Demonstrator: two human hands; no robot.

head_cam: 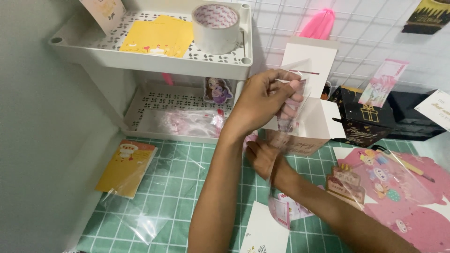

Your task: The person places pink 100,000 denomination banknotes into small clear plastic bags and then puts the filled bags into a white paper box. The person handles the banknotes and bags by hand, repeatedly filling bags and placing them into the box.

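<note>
My left hand is raised in front of an open white cardboard box and pinches the top of a clear plastic strip with pink slips inside. The strip hangs down past the box to the green cutting mat. My right hand is lower, just in front of the box's base, with its fingers closed on the lower part of the same strip. More of the strip with a pink slip lies by my right forearm.
A white two-tier shelf stands at the back left with a tape roll, yellow cards and clear bags. A yellow card in a clear sleeve lies left. Black gift boxes and a pink sheet are at right.
</note>
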